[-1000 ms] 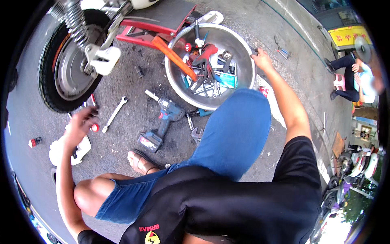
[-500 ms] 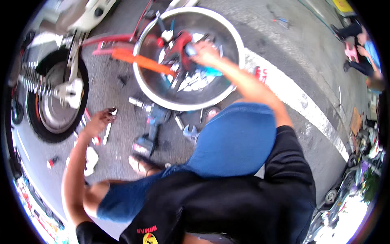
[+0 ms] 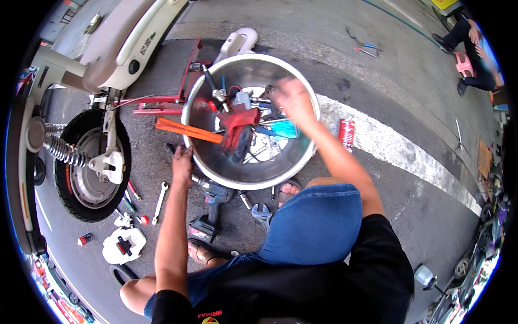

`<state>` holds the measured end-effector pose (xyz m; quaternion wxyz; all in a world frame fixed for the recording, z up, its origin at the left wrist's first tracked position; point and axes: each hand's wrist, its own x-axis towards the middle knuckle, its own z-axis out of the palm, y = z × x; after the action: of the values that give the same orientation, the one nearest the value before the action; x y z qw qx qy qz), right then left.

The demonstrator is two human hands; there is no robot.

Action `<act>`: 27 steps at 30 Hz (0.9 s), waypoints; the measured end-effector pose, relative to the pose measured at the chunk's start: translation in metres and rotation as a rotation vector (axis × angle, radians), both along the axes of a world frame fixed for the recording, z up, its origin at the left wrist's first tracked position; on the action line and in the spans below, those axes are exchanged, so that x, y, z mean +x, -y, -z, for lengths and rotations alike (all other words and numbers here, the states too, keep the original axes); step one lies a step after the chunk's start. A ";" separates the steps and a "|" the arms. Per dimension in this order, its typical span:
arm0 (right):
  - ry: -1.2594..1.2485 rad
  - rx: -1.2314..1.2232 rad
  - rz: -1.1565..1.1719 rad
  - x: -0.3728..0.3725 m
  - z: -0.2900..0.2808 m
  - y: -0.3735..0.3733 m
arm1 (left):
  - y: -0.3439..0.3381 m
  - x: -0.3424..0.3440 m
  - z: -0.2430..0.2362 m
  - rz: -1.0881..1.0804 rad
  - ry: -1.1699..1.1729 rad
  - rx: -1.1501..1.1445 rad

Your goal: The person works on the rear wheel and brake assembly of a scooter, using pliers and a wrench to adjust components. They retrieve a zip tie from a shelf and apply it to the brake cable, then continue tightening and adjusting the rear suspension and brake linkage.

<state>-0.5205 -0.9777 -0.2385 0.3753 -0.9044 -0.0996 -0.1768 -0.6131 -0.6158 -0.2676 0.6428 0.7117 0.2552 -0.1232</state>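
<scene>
A wide metal basin (image 3: 253, 185) in front of me holds a jumble of hand tools. My right hand (image 3: 295, 100) is over its right half, smeared by motion, beside a dark round tool end (image 3: 271, 90); what it holds, if anything, is unclear. Outside the left rim is my left hand (image 3: 182, 163), its fingers drawn together around something small I cannot make out. A dark piece (image 3: 171, 147) lies against those fingertips. A hammer with an orange handle (image 3: 189, 129) leans over the basin's left rim, next to a red cloth or glove (image 3: 240, 125) and a light-blue packet (image 3: 285, 129).
A cordless impact wrench (image 3: 213, 208), an adjustable wrench (image 3: 263, 214) and a combination spanner (image 3: 160, 202) lie on the ground near my feet. A scooter's wheel (image 3: 89, 167) stands at left. Right of the basin is a red can (image 3: 346, 133). Another person (image 3: 469, 59) sits far right.
My left hand has moved right, up to the basin's left rim. The right hand remains over the basin's right half. The view has tilted, so the basin appears lower.
</scene>
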 end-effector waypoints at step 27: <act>-0.856 1.057 0.286 -0.040 0.038 0.036 | 0.013 -0.085 -0.110 0.042 -0.219 0.122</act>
<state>-0.5606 -1.0134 -0.2770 0.7447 -0.5949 0.2766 0.1229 -0.6976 -0.6284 -0.1575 0.5640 0.7368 0.3160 -0.1980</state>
